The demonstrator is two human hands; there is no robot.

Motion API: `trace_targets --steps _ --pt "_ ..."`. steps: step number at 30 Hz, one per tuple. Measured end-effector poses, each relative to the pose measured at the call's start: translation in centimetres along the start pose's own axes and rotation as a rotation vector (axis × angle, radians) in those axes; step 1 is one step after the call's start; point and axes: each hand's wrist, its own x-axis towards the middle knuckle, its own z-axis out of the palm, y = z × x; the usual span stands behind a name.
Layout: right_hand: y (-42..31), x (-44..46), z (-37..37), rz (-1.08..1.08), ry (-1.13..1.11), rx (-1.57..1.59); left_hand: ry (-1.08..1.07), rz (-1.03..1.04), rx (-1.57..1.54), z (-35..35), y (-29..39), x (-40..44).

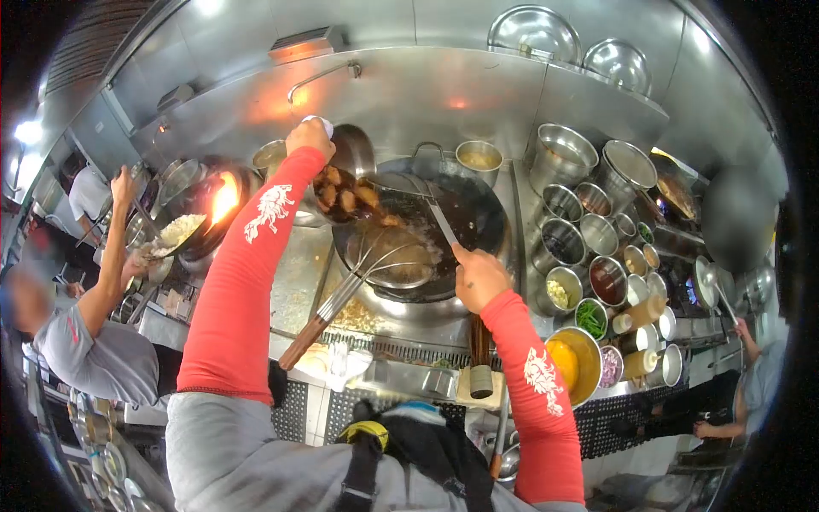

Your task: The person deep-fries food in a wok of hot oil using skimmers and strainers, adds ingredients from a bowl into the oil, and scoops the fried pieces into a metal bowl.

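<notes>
My left hand (311,136) is closed at the back left of the wok, with a white cloth (321,125) in its grip beside a tilted metal pan (352,149). What else it grips is hidden behind my forearm. Browned food pieces (348,196) lie below that pan, at the wok's left edge. My right hand (482,277) is wrapped around the flat metal handle of a ladle (443,224), which reaches over the large dark wok (482,213). The ladle's head is close to the food. A wooden-handled wire skimmer (341,299) rests across the wok's front left.
Right of the wok stand several metal containers, including chopped greens (590,317), red sauce (608,280) and yellow liquid (573,363). A metal pot (479,160) sits behind. At left, a co-worker's arm (111,256) works a pan near a flame (225,196). Another person (751,384) is at right.
</notes>
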Motion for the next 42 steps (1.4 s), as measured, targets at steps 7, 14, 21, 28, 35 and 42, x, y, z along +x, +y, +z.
trace_targets --steps 7,14,21,28,35,42 --pt "0.4 0.3 0.5 0.029 -0.04 -0.009 -0.004 0.083 0.031 0.5 1.7 -0.6" --pt "0.0 -0.1 1.4 0.077 -0.046 0.01 0.136 0.253 0.076 2.1 2.9 -1.6" --pt "-0.1 -0.6 2.3 0.115 -0.004 0.026 0.129 0.339 0.005 1.5 3.5 -3.4" --pt "-0.9 -1.6 3.0 0.129 0.025 0.038 0.191 0.41 -0.024 0.9 4.1 -5.5" --pt "-2.0 -2.5 2.9 0.142 0.102 0.087 0.386 0.577 -0.053 0.7 3.5 -6.7" --pt "-2.1 -3.4 3.0 0.092 0.267 0.123 0.52 0.626 -0.072 -0.6 2.6 -7.4"
